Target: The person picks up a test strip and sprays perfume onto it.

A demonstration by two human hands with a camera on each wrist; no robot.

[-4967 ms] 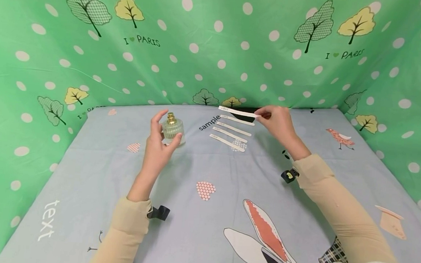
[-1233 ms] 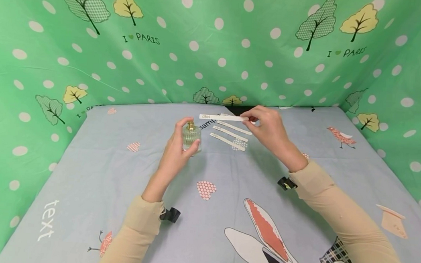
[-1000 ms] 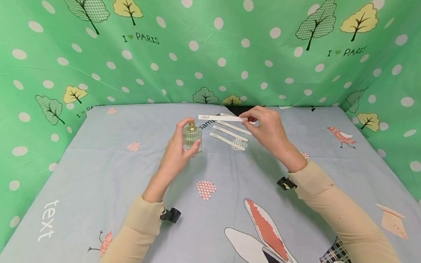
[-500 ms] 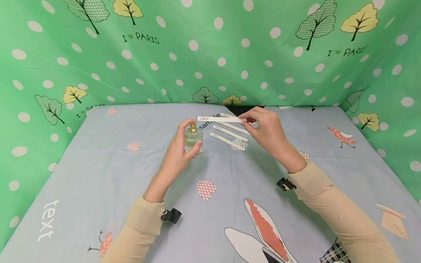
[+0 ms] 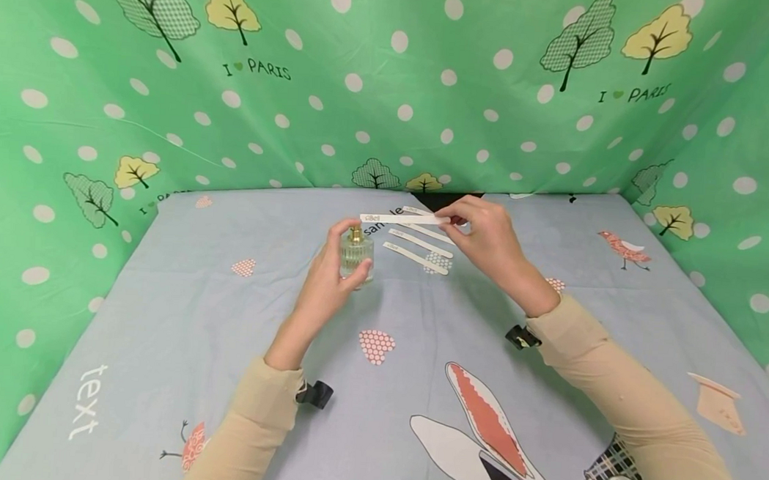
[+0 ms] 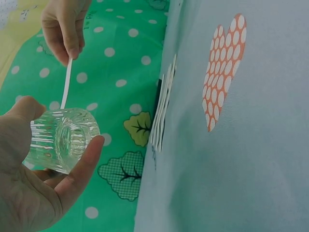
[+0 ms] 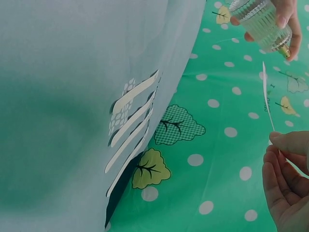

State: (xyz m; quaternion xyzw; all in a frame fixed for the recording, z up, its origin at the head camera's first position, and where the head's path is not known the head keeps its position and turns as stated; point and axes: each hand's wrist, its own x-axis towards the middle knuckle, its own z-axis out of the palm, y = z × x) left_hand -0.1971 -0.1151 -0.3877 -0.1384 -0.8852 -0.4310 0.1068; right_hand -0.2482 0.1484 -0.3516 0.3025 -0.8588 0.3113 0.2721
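Glass bottle [image 5: 357, 257] is held above blue cloth [image 5: 360, 429] before dotted green fabric [image 5: 339, 123].

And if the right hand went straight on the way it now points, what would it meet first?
Most likely the glass bottle in the left hand; the white strip in the right hand would arrive first. The right wrist view shows a gap before the bottle, but depth is unclear.

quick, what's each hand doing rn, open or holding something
Left hand: holding the glass bottle, a finger at its gold top.
Right hand: pinching one white paper strip by its end.
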